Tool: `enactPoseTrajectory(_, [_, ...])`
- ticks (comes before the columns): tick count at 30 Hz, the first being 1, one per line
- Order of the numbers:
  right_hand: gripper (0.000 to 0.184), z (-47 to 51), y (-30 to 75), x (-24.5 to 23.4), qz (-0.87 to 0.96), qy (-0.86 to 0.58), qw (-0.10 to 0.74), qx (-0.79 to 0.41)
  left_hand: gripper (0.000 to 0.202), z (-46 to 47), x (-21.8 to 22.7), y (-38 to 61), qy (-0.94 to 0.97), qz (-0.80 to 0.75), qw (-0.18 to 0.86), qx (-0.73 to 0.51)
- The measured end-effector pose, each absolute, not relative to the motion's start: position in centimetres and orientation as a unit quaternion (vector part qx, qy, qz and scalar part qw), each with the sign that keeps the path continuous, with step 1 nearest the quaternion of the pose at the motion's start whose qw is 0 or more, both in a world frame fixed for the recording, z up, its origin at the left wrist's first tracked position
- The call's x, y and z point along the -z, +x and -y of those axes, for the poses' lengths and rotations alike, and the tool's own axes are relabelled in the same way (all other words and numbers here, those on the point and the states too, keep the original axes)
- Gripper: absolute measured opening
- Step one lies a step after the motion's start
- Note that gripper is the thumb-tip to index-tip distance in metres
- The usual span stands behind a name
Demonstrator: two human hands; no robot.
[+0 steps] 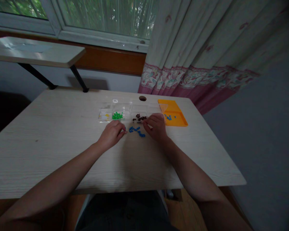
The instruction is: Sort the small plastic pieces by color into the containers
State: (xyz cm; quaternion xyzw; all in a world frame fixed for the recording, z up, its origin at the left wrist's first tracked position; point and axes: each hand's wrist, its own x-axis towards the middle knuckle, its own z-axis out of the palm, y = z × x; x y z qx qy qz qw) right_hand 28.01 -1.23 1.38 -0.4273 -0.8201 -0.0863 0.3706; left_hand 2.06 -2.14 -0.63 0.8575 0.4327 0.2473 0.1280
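A small pile of blue beads (pixel 136 131) lies on the pale wooden table (pixel 50 141), between my two hands. My left hand (pixel 112 133) rests on the table just left of the beads, fingers curled and pinched toward them. My right hand (pixel 155 127) sits just right of the beads, fingers curled down at the pile's edge. Whether either pinch holds a bead is too small to see. Behind the hands stands a clear compartment box (pixel 125 110) with yellow beads (pixel 105 116), green beads (pixel 117 115) and dark brown beads (pixel 141 118).
An orange tray (pixel 174 117) with a few blue beads stands at the right, behind my right hand. A cable hole (pixel 142 98) sits near the table's far edge. A second table (pixel 33 51), a window and a patterned curtain (pixel 195 48) lie beyond.
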Motion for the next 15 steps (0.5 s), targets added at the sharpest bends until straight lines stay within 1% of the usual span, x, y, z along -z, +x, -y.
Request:
enactPoseTrajectory(5, [0.020, 1.6, 27.2, -1.4, 0.846, -0.394, 0.348, 0.087, 0.012, 2.2, 0.5, 2.0, 0.859, -0.434, 0.121, -0.244])
enactPoseTrajectory(15, [0.019, 1.8, 26.7, -1.2, 0.878, -0.358, 0.312, 0.060, 0.021, 2.3, 0.5, 2.1, 0.860, -0.437, 0.105, -0.241])
